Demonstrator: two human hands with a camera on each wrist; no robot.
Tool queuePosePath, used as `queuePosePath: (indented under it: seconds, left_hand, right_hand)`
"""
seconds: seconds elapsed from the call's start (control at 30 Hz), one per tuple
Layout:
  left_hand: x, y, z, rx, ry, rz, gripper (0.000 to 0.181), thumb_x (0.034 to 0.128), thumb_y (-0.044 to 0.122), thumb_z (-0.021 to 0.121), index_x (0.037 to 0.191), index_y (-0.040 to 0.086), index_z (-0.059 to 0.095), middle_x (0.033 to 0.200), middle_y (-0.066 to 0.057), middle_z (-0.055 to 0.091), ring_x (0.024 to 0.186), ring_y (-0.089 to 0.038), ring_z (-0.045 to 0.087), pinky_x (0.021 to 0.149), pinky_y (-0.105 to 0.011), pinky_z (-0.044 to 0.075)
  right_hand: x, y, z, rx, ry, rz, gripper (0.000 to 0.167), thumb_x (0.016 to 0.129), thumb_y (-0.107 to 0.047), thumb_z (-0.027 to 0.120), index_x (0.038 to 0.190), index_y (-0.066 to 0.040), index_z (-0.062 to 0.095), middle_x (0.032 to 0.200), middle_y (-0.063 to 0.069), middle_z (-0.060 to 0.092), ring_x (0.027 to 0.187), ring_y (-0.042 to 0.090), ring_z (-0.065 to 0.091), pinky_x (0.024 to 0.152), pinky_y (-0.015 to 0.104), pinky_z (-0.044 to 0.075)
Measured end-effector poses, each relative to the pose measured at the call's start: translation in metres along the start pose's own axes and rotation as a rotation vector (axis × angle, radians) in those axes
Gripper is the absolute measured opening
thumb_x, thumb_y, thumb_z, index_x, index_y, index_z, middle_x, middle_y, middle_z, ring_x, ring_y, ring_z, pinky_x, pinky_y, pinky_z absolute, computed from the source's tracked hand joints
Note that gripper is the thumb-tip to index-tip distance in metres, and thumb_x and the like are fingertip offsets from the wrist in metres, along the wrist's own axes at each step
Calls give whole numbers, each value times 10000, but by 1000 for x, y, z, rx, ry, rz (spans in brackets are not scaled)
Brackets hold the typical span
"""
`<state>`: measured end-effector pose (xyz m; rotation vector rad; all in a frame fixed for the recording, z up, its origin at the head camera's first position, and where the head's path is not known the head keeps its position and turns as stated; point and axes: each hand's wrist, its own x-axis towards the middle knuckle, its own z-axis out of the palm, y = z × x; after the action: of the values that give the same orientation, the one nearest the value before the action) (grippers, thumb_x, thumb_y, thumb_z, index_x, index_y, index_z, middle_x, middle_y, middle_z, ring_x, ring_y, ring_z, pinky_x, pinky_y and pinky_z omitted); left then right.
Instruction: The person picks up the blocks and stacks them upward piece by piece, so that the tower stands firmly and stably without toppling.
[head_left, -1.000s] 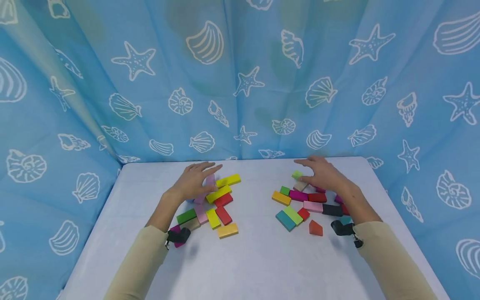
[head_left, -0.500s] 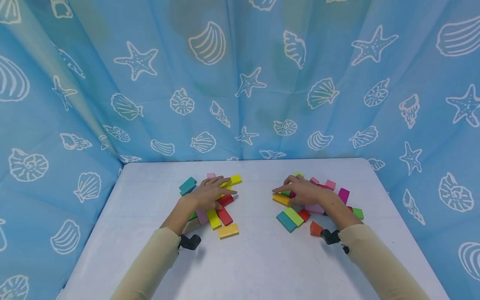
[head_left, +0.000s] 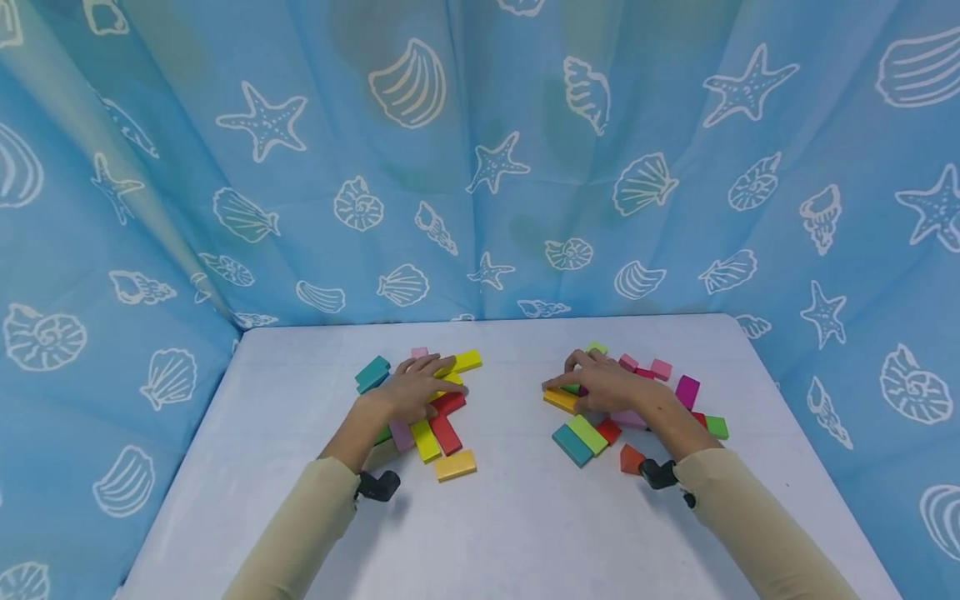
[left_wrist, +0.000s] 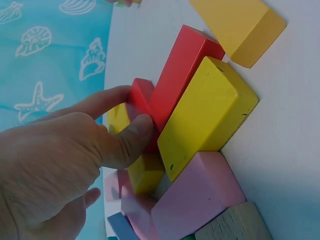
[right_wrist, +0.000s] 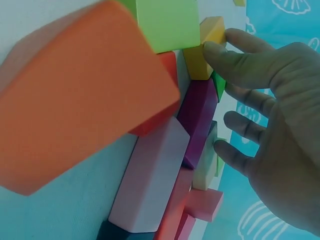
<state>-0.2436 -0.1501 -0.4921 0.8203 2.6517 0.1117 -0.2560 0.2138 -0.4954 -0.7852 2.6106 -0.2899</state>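
In the head view my left hand [head_left: 408, 392] is over the left group of wooden blocks. Its thumb and index finger pinch a red block [left_wrist: 142, 92], whose lower part the thumb hides in the left wrist view. Against that block lie another red block [left_wrist: 182, 72] and a yellow block [left_wrist: 210, 110]. My right hand [head_left: 609, 385] is at the right group, pinching an orange-yellow block [right_wrist: 207, 47] between thumb and index finger at its ends. Its other fingers are bent above a green block [right_wrist: 218, 86] and a purple block [right_wrist: 199, 117].
Near the left hand lie a light orange block [head_left: 455, 466] and teal blocks [head_left: 372, 373]. By the right hand are a teal block [head_left: 572, 447], a lime block [head_left: 588, 434] and an orange-red block [head_left: 631, 459]. A blue shell-patterned curtain [head_left: 480, 233] stands behind the white table [head_left: 495, 533].
Both hands came down and toward the front middle from above the far blocks, onto the red block and the orange-yellow block. Over the last half second they have barely moved.
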Motion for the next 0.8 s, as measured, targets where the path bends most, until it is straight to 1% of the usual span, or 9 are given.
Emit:
queuePosePath:
  seconds: [0.07, 0.13, 0.27, 0.33, 0.43, 0.53, 0.67, 0.73, 0.8]
  left_hand:
    - [0, -1, 1, -7, 14, 0, 669, 875, 125, 776, 1421, 438, 547, 1668, -33, 225, 1539, -312, 125, 1198, -619, 154]
    - [1, -2, 2, -11, 40, -2, 653, 854, 122, 794, 1391, 424, 577, 1656, -36, 256, 1533, -312, 147, 1195, -621, 162]
    - [3, -4, 5, -6, 98, -10, 638, 808, 144, 841, 1346, 395, 607, 1626, -32, 318, 1514, -294, 204, 1190, -613, 193]
    - [3, -4, 7, -23, 135, -9, 636, 785, 162, 864, 1332, 368, 614, 1609, -25, 348, 1499, -278, 245, 1184, -613, 214]
    - [3, -4, 10, -41, 202, 7, 634, 761, 196, 888, 1319, 321, 616, 1571, -4, 407, 1463, -253, 321, 1173, -600, 252]
    - [0, -3, 14, -51, 268, 31, 622, 750, 226, 900, 1304, 281, 622, 1513, 16, 484, 1416, -237, 392, 1162, -577, 288]
    - [-4, -2, 18, -54, 330, 60, 575, 762, 249, 894, 1272, 251, 628, 1369, 27, 604, 1342, -228, 475, 1145, -546, 329]
    - [-5, -1, 20, -65, 355, 60, 539, 773, 255, 887, 1248, 248, 631, 1287, 33, 642, 1292, -214, 514, 1132, -527, 353]
    - [-5, 2, 21, -100, 381, 50, 477, 795, 242, 871, 1208, 251, 632, 1220, 38, 662, 1230, -192, 549, 1111, -495, 389]
  right_hand:
    - [1, 0, 0, -2, 1, 7, 690, 824, -176, 833, 1409, -428, 569, 1325, 39, 506, 1231, 267, 412, 909, 428, 507]
    - [2, -1, 1, -13, 11, 15, 675, 822, -174, 835, 1395, -422, 577, 1334, 39, 503, 1243, 273, 410, 929, 449, 502]
    - [2, -1, 1, -11, 55, 31, 652, 796, -172, 855, 1358, -366, 588, 1362, 54, 489, 1273, 303, 402, 963, 502, 494]
    - [0, -2, 1, 1, 81, 41, 654, 778, -183, 872, 1349, -322, 586, 1372, 56, 483, 1286, 312, 397, 970, 515, 496]
    - [-5, -3, 2, 22, 121, 54, 666, 746, -208, 898, 1329, -262, 582, 1361, 47, 488, 1292, 297, 403, 965, 501, 514]
    - [-10, -4, 5, 43, 156, 58, 635, 740, -233, 906, 1282, -224, 575, 1307, 30, 520, 1271, 271, 429, 953, 469, 529]
    - [-15, -1, 10, 116, 192, 82, 567, 757, -232, 896, 1217, -221, 564, 1219, 4, 577, 1219, 245, 495, 896, 400, 564]
    - [-16, 1, 12, 183, 209, 102, 537, 762, -224, 892, 1188, -240, 566, 1183, -18, 597, 1174, 222, 531, 831, 344, 580]
    - [-17, 2, 13, 274, 231, 109, 487, 780, -198, 878, 1156, -245, 571, 1143, -22, 613, 1111, 215, 568, 771, 315, 582]
